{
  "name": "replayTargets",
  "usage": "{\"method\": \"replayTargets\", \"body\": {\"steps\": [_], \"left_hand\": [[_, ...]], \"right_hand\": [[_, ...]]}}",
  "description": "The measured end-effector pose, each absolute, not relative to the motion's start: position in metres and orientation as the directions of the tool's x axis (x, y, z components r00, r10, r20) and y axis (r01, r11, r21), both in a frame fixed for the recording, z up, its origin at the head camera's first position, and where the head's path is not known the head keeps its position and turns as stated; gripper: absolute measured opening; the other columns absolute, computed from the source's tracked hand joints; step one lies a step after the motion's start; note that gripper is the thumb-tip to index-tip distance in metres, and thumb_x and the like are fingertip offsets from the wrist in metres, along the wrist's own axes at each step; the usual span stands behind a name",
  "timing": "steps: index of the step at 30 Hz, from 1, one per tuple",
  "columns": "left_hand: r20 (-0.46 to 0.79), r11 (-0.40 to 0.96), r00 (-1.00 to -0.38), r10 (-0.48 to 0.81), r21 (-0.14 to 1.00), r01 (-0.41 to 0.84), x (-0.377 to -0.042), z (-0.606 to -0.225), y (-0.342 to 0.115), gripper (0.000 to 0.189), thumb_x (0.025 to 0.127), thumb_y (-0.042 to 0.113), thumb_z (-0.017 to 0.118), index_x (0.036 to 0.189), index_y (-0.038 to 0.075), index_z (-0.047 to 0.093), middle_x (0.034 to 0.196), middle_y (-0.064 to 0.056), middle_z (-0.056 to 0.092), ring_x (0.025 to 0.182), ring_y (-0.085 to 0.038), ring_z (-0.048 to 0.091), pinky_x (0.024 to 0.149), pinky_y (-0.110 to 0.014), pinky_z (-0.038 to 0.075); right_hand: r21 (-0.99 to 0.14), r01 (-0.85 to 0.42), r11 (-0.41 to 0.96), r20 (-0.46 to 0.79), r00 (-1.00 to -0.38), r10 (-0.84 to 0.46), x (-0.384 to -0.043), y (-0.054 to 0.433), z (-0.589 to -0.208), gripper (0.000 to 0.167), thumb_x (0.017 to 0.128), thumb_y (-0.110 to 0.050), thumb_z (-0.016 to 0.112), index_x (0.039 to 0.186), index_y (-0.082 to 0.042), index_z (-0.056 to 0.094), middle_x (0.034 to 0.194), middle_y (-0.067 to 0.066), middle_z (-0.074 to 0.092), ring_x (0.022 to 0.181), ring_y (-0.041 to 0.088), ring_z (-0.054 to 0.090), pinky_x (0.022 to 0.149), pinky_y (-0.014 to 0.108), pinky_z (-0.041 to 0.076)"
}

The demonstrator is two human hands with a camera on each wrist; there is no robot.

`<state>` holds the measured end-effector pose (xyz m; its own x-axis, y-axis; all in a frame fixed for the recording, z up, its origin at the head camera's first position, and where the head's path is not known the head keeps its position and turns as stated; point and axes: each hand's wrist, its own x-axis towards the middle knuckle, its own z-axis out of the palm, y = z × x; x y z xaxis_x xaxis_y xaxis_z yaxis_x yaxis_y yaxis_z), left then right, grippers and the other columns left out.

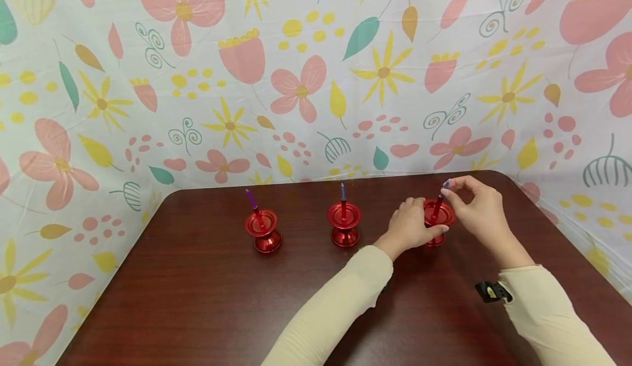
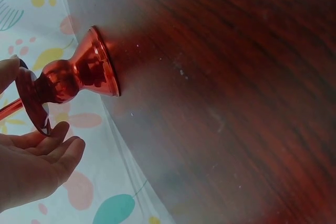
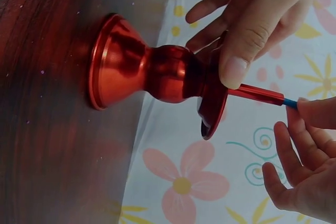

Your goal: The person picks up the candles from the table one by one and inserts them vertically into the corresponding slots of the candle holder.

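On the right of the table stands a shiny red metal candle holder [image 1: 446, 213] with a slim tube rising from its dish. My left hand [image 1: 408, 226] grips its dish by the rim, thumb on one side and fingers on the other. My right hand [image 1: 479, 212] pinches a thin blue candle [image 3: 290, 103] between thumb and forefinger. The candle's lower end sits in the top of the red tube [image 3: 257, 94]; how deep is hidden. In the left wrist view the holder's foot [image 2: 100, 66] rests on the table.
Two matching red holders stand in a row to the left: one carries a purple candle [image 1: 251, 198], leaning slightly, the other an upright blue candle [image 1: 343, 191]. The dark wooden table [image 1: 207, 300] ends at a flower-print cloth [image 1: 306, 37] behind.
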<state>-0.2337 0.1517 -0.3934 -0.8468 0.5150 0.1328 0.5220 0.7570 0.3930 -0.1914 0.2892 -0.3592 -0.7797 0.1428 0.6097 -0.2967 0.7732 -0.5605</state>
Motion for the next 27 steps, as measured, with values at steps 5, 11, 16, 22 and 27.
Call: {"method": "replayTargets", "body": {"steps": [5, 11, 16, 22, 27], "left_hand": [[0.144, 0.757, -0.843, 0.518, 0.382, 0.530, -0.235, -0.393, 0.150, 0.069, 0.082, 0.059, 0.065, 0.131, 0.013, 0.049, 0.111, 0.005, 0.055, 0.100, -0.007, 0.050, 0.084, -0.020, 0.047], [0.141, 0.769, -0.842, 0.521, 0.349, 0.535, -0.237, -0.391, 0.149, 0.075, 0.084, 0.062, 0.061, 0.137, 0.011, 0.045, 0.116, 0.003, 0.055, 0.105, -0.009, 0.050, 0.086, -0.022, 0.047], [0.107, 0.767, -0.849, 0.518, 0.382, 0.516, -0.234, -0.391, 0.147, 0.094, 0.082, 0.064, 0.061, 0.150, 0.006, 0.028, 0.136, -0.003, 0.047, 0.120, -0.014, 0.046, 0.098, -0.026, 0.043], [0.076, 0.744, -0.829, 0.554, 0.401, 0.534, -0.220, -0.391, 0.127, 0.093, 0.082, 0.057, 0.067, 0.147, 0.001, 0.032, 0.135, -0.007, 0.048, 0.120, -0.017, 0.047, 0.098, -0.028, 0.043], [-0.003, 0.678, -0.769, 0.639, 0.474, 0.562, -0.204, -0.386, 0.097, 0.080, 0.085, 0.051, 0.068, 0.143, 0.004, 0.039, 0.131, -0.006, 0.053, 0.121, -0.016, 0.049, 0.098, -0.028, 0.044]], "right_hand": [[-0.559, -0.314, 0.767, 0.628, -0.764, 0.145, -0.193, 0.287, -0.362, 0.015, 0.086, -0.007, 0.072, 0.097, 0.001, 0.066, 0.088, 0.019, 0.068, 0.056, 0.003, 0.038, 0.046, 0.020, 0.030], [-0.555, -0.326, 0.766, 0.639, -0.756, 0.142, -0.195, 0.284, -0.365, 0.016, 0.087, -0.005, 0.070, 0.100, 0.002, 0.064, 0.091, 0.019, 0.068, 0.072, 0.001, 0.049, 0.055, 0.009, 0.035], [-0.512, -0.347, 0.786, 0.644, -0.761, 0.083, -0.189, 0.283, -0.369, 0.024, 0.085, -0.001, 0.070, 0.107, 0.004, 0.062, 0.097, 0.021, 0.066, 0.092, 0.031, 0.060, 0.075, 0.008, 0.038], [-0.500, -0.322, 0.804, 0.586, -0.809, 0.041, -0.172, 0.285, -0.369, 0.036, 0.084, 0.000, 0.071, 0.116, 0.007, 0.058, 0.107, 0.027, 0.060, 0.104, 0.044, 0.054, 0.085, 0.059, 0.041], [-0.490, -0.272, 0.828, 0.503, -0.864, 0.014, -0.150, 0.287, -0.370, 0.035, 0.086, -0.007, 0.070, 0.116, 0.008, 0.059, 0.111, 0.031, 0.057, 0.108, 0.048, 0.050, 0.086, 0.065, 0.038]]}}
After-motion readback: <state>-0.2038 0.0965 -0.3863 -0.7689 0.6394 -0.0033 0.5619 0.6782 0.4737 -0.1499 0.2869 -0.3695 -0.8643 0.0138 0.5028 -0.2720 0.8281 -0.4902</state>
